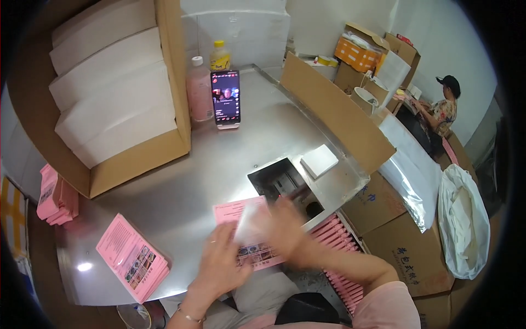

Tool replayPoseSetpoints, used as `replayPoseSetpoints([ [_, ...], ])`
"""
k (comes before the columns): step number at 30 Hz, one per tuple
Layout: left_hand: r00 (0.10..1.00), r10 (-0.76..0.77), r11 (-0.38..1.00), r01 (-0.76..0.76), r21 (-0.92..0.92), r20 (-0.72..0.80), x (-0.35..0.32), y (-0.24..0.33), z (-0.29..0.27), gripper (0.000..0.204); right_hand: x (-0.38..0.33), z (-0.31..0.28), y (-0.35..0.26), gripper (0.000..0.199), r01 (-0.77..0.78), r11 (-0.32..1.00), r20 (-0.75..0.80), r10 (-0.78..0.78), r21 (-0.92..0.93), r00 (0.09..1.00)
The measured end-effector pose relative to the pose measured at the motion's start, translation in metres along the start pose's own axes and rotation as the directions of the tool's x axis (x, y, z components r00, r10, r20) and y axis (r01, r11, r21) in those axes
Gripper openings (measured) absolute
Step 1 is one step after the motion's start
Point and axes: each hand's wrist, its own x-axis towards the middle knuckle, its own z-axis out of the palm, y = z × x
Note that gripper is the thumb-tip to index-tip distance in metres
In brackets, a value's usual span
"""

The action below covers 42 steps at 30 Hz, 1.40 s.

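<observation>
A pink printed packet (261,256) lies at the table's near edge in front of me. My left hand (223,257) grips its left side with bent fingers. Over the packet is a white folded tissue (247,225), slightly smeared. My right hand (287,230), blurred by motion, appears to hold the tissue's right side; its fingertips do not show clearly. Just beyond lies a dark recess (280,178) in the metal table, with a small white stack (319,160) at its right. A stack of pink printed packets (132,259) sits to the left.
A large carton (139,164) of white tissue stacks stands at the left. A lit phone (226,98) leans near a pink bottle (200,90) and a yellow-capped bottle (219,56). Right are a cardboard flap (337,112), rows of pink packets (342,268) and a white bag (464,219). Another person (442,107) sits far right.
</observation>
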Motion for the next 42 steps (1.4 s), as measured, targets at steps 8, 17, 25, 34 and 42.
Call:
replayPoseSetpoints([
  [8, 0.978, -0.176, 0.950, 0.198, 0.242, -0.108, 0.019, 0.012, 0.014, 0.086, 0.076, 0.017, -0.018, 0.023, -0.068, 0.988, 0.099, 0.054, 0.139, 0.994],
  [17, 0.939, -0.333, 0.851, 0.339, 0.402, -0.088, 0.004, 0.014, 0.000, 0.052, 0.011, -0.013, 0.101, 0.030, -0.510, 0.805, -0.305, 0.425, -0.303, 0.852],
  [25, 0.983, -0.042, 0.862, 0.126, 0.491, -0.179, 0.014, 0.001, -0.001, 0.059, -0.023, 0.012, 0.151, 0.014, -0.500, 0.856, -0.251, 0.458, -0.135, 0.853],
  [34, 0.992, -0.119, 0.928, 0.126, 0.350, -0.042, 0.010, -0.002, 0.013, 0.035, -0.028, -0.004, 0.157, 0.022, -0.494, 0.869, -0.381, 0.458, 0.003, 0.803],
  [42, 0.992, -0.121, 0.952, 0.126, 0.279, -0.035, 0.004, 0.012, -0.025, 0.060, -0.017, -0.028, -0.050, 0.035, 0.306, 0.909, -0.177, -0.264, 0.283, 0.948],
])
